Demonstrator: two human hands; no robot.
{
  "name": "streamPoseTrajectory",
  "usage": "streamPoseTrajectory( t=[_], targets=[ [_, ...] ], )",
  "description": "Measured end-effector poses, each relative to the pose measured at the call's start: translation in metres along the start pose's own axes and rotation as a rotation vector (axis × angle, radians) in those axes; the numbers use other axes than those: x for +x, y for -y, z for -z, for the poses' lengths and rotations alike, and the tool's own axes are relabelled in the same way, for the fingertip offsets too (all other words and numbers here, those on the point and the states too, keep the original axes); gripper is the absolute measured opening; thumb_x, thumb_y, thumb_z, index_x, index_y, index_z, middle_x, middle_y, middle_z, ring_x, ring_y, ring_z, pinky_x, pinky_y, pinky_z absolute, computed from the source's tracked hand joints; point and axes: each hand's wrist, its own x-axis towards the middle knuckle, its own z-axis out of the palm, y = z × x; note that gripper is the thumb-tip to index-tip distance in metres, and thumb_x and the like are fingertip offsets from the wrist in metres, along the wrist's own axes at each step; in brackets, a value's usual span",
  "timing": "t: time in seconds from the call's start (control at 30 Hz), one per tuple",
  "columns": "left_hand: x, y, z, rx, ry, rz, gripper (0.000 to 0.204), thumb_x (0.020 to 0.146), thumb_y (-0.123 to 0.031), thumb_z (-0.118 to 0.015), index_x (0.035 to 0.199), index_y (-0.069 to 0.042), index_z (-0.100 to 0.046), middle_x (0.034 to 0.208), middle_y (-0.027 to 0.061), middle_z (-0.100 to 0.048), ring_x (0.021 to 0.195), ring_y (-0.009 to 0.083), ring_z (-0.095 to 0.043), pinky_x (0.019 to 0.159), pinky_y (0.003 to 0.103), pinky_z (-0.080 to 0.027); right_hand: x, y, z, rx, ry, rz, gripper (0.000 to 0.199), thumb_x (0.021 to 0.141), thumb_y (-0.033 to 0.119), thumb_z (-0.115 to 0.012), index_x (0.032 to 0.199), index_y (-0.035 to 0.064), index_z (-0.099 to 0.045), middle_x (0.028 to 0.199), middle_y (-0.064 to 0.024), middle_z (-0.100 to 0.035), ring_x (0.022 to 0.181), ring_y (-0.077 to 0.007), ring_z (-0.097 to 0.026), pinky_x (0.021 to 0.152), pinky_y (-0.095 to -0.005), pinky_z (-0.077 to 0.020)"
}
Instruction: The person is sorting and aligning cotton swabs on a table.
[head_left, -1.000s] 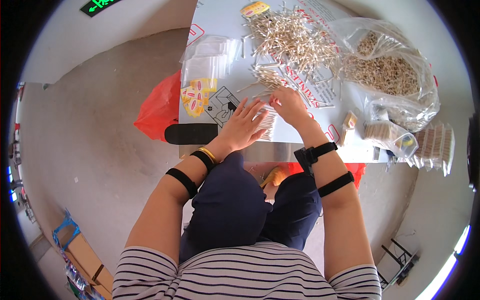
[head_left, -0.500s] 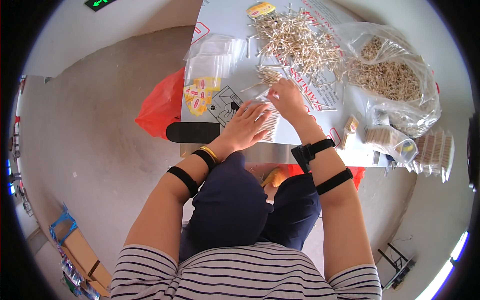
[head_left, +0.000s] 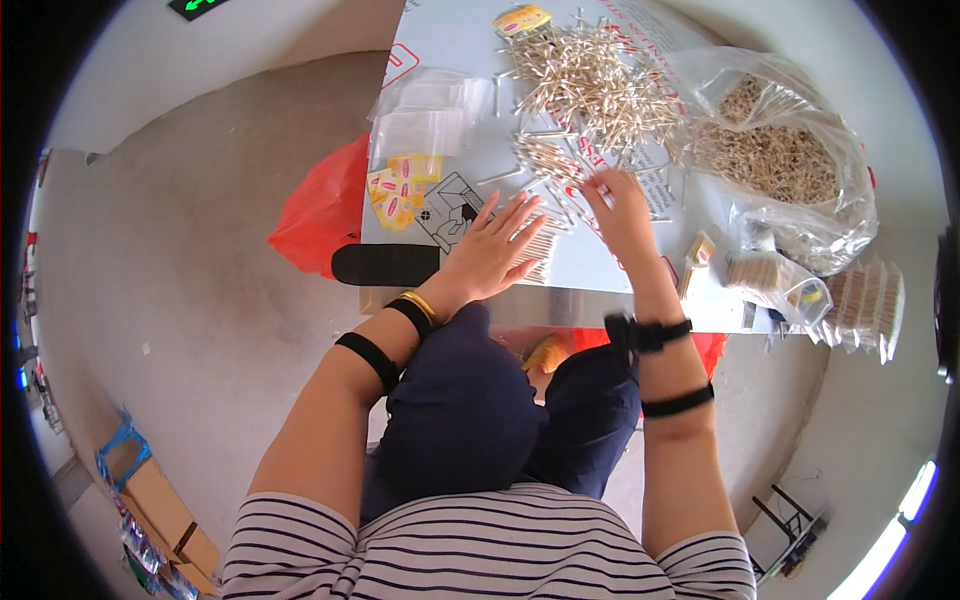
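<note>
My left hand [head_left: 490, 250] lies flat with fingers spread over a row of cotton swabs [head_left: 541, 252] near the table's front edge, partly covering it. To its right, my right hand [head_left: 622, 208] is over the table, fingers bent and drawn together at the edge of some loose cotton swabs [head_left: 550, 160]. Whatever is between those fingertips is too small to make out. Beyond both hands spreads a large heap of cotton swabs [head_left: 600, 85] with wooden sticks and white tips.
Clear plastic bags [head_left: 420, 130] and yellow labels [head_left: 398, 195] lie on the left, by a black strip [head_left: 385, 265]. At right stand a big clear bag of swabs [head_left: 780, 165] and filled packets [head_left: 865, 305]. A red bag [head_left: 320, 215] hangs at the table's left edge.
My right hand has moved right, away from my left hand, and the loose swabs between heap and row have shifted and spread. My left hand stays in place, its fingers a little more spread.
</note>
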Motion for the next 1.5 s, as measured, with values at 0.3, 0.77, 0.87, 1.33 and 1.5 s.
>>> streamPoseTrajectory(
  t=[0.3, 0.77, 0.87, 1.33, 1.5],
  targets=[
    [0.002, 0.001, -0.002, -0.003, -0.07, 0.005, 0.078, 0.104, -0.05, -0.05, 0.161, 0.0, -0.03, 0.17, 0.024, -0.022, 0.159, 0.0404, -0.018, 0.129, 0.058, -0.01, -0.268, -0.113, 0.154, -0.277, 0.078, -0.555, 0.016, 0.093, 0.014, -0.072, 0.101, 0.0, -0.071, 0.095, -0.0156, -0.069, 0.092, -0.0321, -0.065, 0.087, -0.0412, -0.0512],
    [0.004, 0.001, -0.004, 0.005, -0.076, 0.039, 0.077, 0.104, -0.051, -0.052, 0.159, -0.001, -0.034, 0.169, 0.0238, -0.024, 0.159, 0.0376, -0.02, 0.13, 0.056, -0.01, -0.017, -0.023, -0.019, -0.229, 0.0, -0.034, 0.011, 0.086, 0.017, -0.074, 0.094, 0.0085, -0.074, 0.099, -0.0099, -0.073, 0.102, -0.0316, -0.067, 0.091, -0.0451, -0.0539],
    [0.005, -0.001, -0.003, 0.012, -0.084, 0.037, 0.076, 0.104, -0.05, -0.052, 0.16, -0.002, -0.033, 0.169, 0.023, -0.024, 0.159, 0.037, -0.021, 0.13, 0.055, -0.011, 0.007, -0.015, -0.034, -0.551, 0.117, -0.031, 0.012, 0.088, 0.017, -0.07, 0.093, 0.008, -0.076, 0.101, -0.011, -0.073, 0.106, -0.0302, -0.068, 0.093, -0.0453, -0.0543],
    [0.005, 0.003, 0.0, -0.158, -0.169, 0.029, 0.072, 0.104, -0.047, -0.053, 0.158, -0.002, -0.036, 0.167, 0.0255, -0.025, 0.156, 0.0417, -0.025, 0.128, 0.056, -0.018, -0.24, -0.115, 0.147, -0.603, 0.282, -0.351, 0.015, 0.081, 0.016, -0.072, 0.09, 0.005, -0.067, 0.095, -0.0163, -0.067, 0.091, -0.0393, -0.064, 0.084, -0.0494, -0.0521],
    [0.003, 0.004, -0.001, -0.121, -0.157, 0.026, 0.071, 0.104, -0.046, -0.055, 0.157, -0.002, -0.036, 0.167, 0.0252, -0.027, 0.156, 0.0417, -0.026, 0.128, 0.054, -0.019, -0.172, -0.076, 0.115, -0.298, -0.011, -0.273, 0.015, 0.087, 0.013, -0.074, 0.095, 0.0024, -0.067, 0.092, -0.0175, -0.066, 0.092, -0.0401, -0.064, 0.081, -0.0479, -0.0518]
  ],
)
